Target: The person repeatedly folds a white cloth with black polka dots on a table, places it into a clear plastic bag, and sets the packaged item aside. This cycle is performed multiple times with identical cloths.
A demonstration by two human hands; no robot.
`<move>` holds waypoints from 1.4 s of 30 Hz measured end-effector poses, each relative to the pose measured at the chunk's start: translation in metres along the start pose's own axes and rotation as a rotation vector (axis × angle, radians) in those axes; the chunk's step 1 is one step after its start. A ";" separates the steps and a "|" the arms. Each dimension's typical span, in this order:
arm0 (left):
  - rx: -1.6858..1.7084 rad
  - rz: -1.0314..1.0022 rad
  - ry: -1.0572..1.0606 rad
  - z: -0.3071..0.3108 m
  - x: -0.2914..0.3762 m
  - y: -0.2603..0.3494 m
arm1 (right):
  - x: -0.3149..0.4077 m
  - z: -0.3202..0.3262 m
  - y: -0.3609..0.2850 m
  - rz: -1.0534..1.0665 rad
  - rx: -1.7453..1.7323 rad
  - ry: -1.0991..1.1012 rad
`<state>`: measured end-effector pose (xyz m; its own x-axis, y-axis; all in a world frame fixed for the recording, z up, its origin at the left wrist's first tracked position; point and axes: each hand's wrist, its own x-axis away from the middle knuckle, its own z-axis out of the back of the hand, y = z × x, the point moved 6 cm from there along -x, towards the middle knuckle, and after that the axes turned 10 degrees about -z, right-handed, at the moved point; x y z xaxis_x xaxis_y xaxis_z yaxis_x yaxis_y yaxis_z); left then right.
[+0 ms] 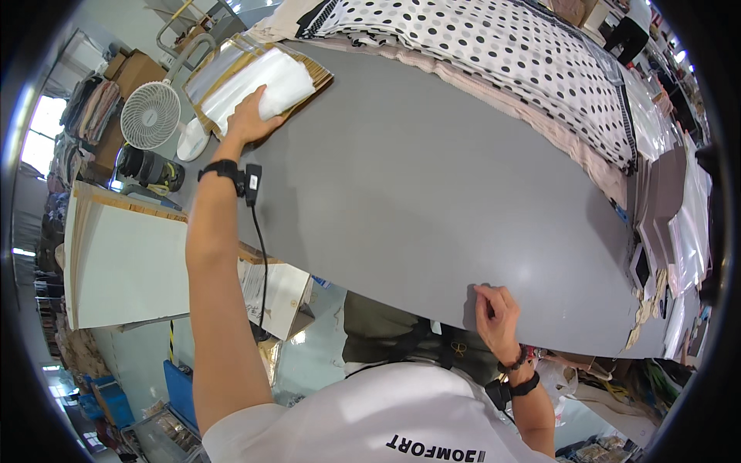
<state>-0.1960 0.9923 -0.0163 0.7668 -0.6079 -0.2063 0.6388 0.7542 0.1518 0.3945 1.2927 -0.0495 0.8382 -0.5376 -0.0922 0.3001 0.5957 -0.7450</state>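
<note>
My left hand [250,118] reaches to the far left of the grey tabletop [405,168]. It rests on a stack of white plastic bags or sheets [286,81], thumb and a finger apart; its other fingers are partly hidden. Under that stack lies a brown cardboard tray or flattened box [321,78], with clear plastic sleeves [217,69] at its left. Near the front edge, my right hand [499,318] hovers over or rests on the tabletop, fingers loosely curled, nothing visible in it. Both wrists wear black straps with small devices.
Polka-dot fabric [463,52] covers the back, over pale pink fabric [515,104]. Card sheets [663,197] and plastic sleeves [692,226] pile up at right. A white fan [151,116] and black bottle [151,168] stand left, near a white board stack [133,260]. A person [631,32] stands far right.
</note>
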 end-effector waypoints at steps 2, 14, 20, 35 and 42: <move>0.077 0.147 -0.098 -0.027 0.001 -0.021 | -0.001 -0.002 0.000 -0.005 0.042 -0.025; -0.167 0.145 0.240 -0.022 -0.022 -0.036 | -0.038 0.024 -0.006 -0.015 0.018 -0.111; 0.227 -0.342 0.483 -0.005 0.025 0.113 | -0.183 0.088 0.059 0.024 0.159 0.246; 0.709 -0.413 0.144 -0.018 0.079 0.302 | -0.404 0.189 0.160 -0.195 0.569 0.449; 0.784 -0.512 0.074 -0.032 0.020 0.375 | -0.404 0.233 0.121 0.052 0.191 0.933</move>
<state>0.0570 1.2708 0.0050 0.3920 -0.7816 -0.4853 0.7782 0.0004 0.6280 0.1985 1.7210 0.0514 0.1759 -0.7177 -0.6737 0.4116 0.6753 -0.6120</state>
